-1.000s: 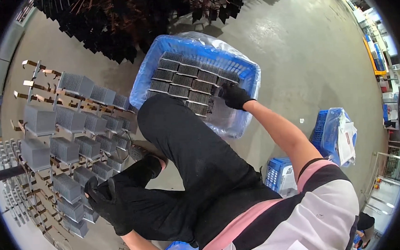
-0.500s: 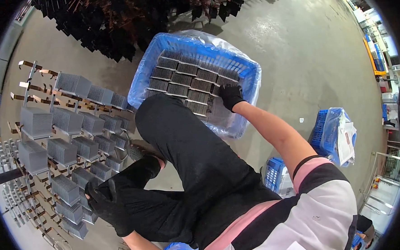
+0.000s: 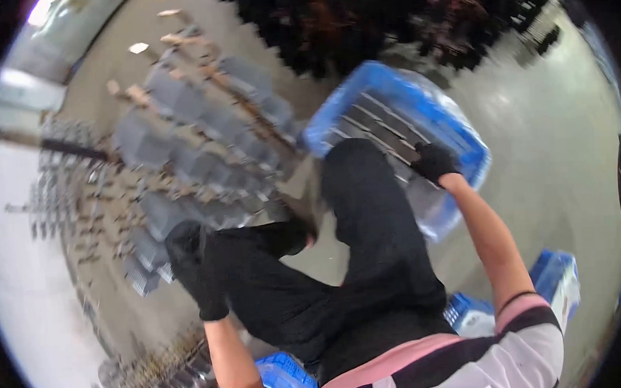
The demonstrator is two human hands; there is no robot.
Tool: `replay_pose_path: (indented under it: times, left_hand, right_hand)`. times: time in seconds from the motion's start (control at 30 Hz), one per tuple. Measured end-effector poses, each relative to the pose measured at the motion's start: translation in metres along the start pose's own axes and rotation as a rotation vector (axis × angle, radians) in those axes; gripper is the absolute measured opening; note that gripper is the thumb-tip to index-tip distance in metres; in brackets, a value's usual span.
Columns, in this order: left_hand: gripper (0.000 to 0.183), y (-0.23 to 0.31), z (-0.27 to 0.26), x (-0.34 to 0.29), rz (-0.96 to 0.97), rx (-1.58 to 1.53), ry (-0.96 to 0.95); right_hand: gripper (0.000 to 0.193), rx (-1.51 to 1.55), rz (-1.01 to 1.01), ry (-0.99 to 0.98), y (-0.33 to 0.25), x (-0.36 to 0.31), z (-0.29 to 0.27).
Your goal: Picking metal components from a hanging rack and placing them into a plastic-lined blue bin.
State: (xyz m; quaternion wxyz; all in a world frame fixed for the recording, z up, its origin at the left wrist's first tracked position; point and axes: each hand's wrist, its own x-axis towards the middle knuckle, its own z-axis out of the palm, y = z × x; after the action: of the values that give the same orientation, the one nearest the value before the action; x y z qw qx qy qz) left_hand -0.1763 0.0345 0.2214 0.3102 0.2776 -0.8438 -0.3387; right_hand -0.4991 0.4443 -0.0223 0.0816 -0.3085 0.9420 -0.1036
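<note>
My right hand, in a black glove, reaches into a blue crate with a clear plastic liner. Its fingers are bent round the end of a dark finned heat sink in the packed rows there. On the other side, my black-gloved left hand is beside the grey finned heat sinks hanging on a rack. Blur smears its fingers, so their grip does not show. My right knee hides the crate's near left side.
Overhead and ahead hangs a dense mass of dark pieces. Copper-coloured hooks stick out of the rack at the left. More blue crates stand at my right, and another blue crate is below me.
The view has swung left, shifting the crate and rack rightward in the picture with strong blur. My left hand is still beside the rack, and my right hand is still in the crate.
</note>
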Motion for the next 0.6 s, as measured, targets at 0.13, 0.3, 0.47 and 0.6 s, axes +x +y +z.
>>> replay_pose_path:
  times: [0.13, 0.3, 0.47, 0.6]
  left_hand:
    - [0.025, 0.000, -0.016, 0.032, -0.130, -0.136, 0.094]
    - [0.024, 0.038, -0.027, 0.069, -0.221, -0.240, 0.111]
    - [0.024, 0.047, -0.038, 0.136, -0.056, -0.036, -0.082]
    - [0.028, 0.046, -0.051, 0.178, -0.281, -0.193, -0.184]
  right_hand:
    - [0.040, 0.505, -0.134, 0.120, -0.131, 0.035, -0.135]
    - [0.037, 0.577, -0.571, 0.214, -0.262, 0.015, -0.172]
    - [0.038, 0.410, -0.840, 0.217, -0.288, 0.024, -0.116]
    - [0.035, 0.440, -0.835, 0.238, -0.283, 0.025, -0.109]
